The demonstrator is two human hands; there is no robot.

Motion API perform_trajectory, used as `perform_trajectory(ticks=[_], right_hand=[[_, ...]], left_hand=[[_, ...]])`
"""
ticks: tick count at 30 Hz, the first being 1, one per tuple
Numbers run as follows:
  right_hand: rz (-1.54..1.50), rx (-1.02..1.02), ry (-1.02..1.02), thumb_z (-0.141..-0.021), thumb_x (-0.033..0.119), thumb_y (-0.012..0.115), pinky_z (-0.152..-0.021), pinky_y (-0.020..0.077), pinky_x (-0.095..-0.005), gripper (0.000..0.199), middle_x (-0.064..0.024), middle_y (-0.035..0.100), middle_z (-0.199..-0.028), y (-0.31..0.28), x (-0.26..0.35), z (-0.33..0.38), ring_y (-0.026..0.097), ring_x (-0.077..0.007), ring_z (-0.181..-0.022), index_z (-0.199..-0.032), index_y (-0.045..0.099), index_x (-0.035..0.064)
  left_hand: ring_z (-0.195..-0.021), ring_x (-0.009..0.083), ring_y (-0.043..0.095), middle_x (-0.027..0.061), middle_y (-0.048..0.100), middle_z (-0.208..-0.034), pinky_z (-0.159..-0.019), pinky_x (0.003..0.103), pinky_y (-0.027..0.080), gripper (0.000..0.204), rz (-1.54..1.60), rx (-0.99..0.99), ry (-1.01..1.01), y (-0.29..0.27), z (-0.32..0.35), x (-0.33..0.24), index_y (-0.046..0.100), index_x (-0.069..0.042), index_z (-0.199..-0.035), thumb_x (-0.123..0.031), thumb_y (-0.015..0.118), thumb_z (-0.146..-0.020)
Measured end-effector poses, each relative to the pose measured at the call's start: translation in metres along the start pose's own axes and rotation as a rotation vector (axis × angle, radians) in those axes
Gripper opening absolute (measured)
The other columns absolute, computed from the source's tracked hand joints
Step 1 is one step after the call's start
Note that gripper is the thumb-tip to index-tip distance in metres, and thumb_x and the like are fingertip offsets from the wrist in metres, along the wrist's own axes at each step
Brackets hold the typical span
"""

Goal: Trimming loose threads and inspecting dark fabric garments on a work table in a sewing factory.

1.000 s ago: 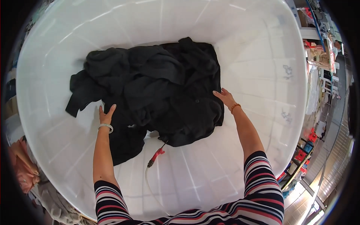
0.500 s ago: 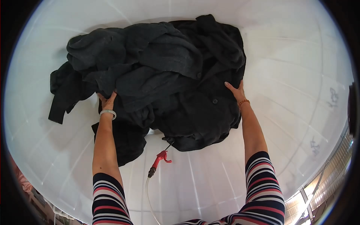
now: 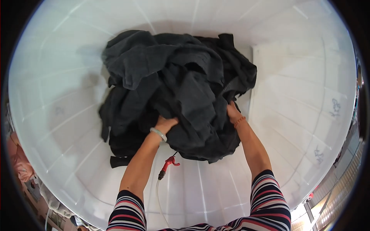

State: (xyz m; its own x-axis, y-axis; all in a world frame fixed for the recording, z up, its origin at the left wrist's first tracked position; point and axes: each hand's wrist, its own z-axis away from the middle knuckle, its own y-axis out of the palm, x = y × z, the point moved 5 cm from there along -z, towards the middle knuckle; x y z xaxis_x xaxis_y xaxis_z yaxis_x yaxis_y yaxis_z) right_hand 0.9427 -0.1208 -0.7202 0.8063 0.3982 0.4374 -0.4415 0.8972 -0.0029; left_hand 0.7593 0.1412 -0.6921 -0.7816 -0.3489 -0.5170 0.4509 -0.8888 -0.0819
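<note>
A heap of black and charcoal buttoned garments (image 3: 192,92) lies bunched in the middle of a large white tub (image 3: 296,96). My left hand (image 3: 166,124) grips the near left part of the heap, its fingers partly hidden in the folds. My right hand (image 3: 233,112) holds the right side, with its fingertips tucked behind the cloth. A red air blow gun (image 3: 168,163) with a thin black nozzle and a pale hose (image 3: 158,200) lies just below the heap, between my forearms; neither hand touches it.
The tub's ribbed wall curves round the garments on every side. Outside it at the lower left is a pinkish cloth (image 3: 20,163), with grey fabric (image 3: 54,202) below it. Bright metal-like panels (image 3: 335,192) show beyond the rim at the lower right.
The garments are gathered into a tighter, taller bundle, their left part drawn rightward. My left hand has moved right and nearer; my right hand has come slightly inward and nearer.
</note>
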Motion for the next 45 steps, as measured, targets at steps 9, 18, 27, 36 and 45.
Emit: perform_trajectory(ticks=[9, 18, 27, 36, 45], right_hand=[[-0.170, 0.283, -0.036, -0.090, 0.019, 0.061, -0.089, 0.0484, -0.0352, 0.052, -0.0143, 0.055, -0.122, 0.000, 0.041, 0.133, 0.056, -0.0225, -0.109, -0.131, 0.035, -0.0011], [0.059, 0.569, -0.483, -0.097, 0.022, 0.045, -0.096, 0.0445, -0.0383, 0.039, -0.0117, 0.057, -0.123, -0.036, 0.203, 0.270, 0.054, -0.0245, -0.113, -0.133, 0.041, 0.0065], [0.395, 1.142, -0.655, -0.097, 0.022, 0.048, -0.097, 0.0431, -0.0357, 0.039, -0.0124, 0.056, -0.125, 0.260, 0.564, 0.371, 0.054, -0.0224, -0.113, -0.132, 0.043, 0.0051], [0.662, 1.617, -0.690, -0.096, 0.021, 0.050, -0.098, 0.0418, -0.0330, 0.039, -0.0131, 0.055, -0.126, 0.625, 0.314, 0.800, 0.053, -0.0203, -0.114, -0.131, 0.045, 0.0037], [0.653, 1.737, -0.832, -0.096, 0.021, 0.053, -0.099, 0.0405, -0.0304, 0.040, -0.0138, 0.053, -0.128, 0.585, 0.109, 1.025, 0.052, -0.0182, -0.114, -0.130, 0.048, 0.0023]], left_hand=[[-0.119, 0.0238, 0.051, 0.0111, 0.055, -0.128, -0.102, 0.036, 0.039, 0.071, 0.350, 0.344, 0.276, 0.022, 0.176, -0.091, 0.045, 0.001, -0.131, -0.008, 0.076, -0.068], [-0.119, 0.0209, 0.051, 0.0105, 0.055, -0.130, -0.104, 0.034, 0.039, 0.074, 0.326, 0.326, 0.525, 0.031, 0.336, -0.182, 0.043, 0.000, -0.133, -0.002, 0.078, -0.068], [-0.105, 0.0195, 0.060, 0.0120, 0.065, -0.110, -0.095, 0.031, 0.045, 0.054, 0.521, 0.468, 1.135, -0.018, 0.559, -0.273, 0.057, 0.003, -0.116, -0.007, 0.074, -0.066], [-0.104, 0.0169, 0.058, 0.0092, 0.065, -0.108, -0.090, 0.030, 0.048, 0.053, 0.654, 0.045, 1.571, -0.139, 0.792, -0.236, 0.057, 0.002, -0.116, -0.004, 0.075, -0.067], [-0.098, 0.0162, 0.060, 0.0073, 0.067, -0.104, -0.089, 0.026, 0.047, 0.036, 0.663, -0.344, 1.542, -0.232, 0.960, -0.060, 0.065, 0.002, -0.106, -0.021, 0.070, -0.079]])
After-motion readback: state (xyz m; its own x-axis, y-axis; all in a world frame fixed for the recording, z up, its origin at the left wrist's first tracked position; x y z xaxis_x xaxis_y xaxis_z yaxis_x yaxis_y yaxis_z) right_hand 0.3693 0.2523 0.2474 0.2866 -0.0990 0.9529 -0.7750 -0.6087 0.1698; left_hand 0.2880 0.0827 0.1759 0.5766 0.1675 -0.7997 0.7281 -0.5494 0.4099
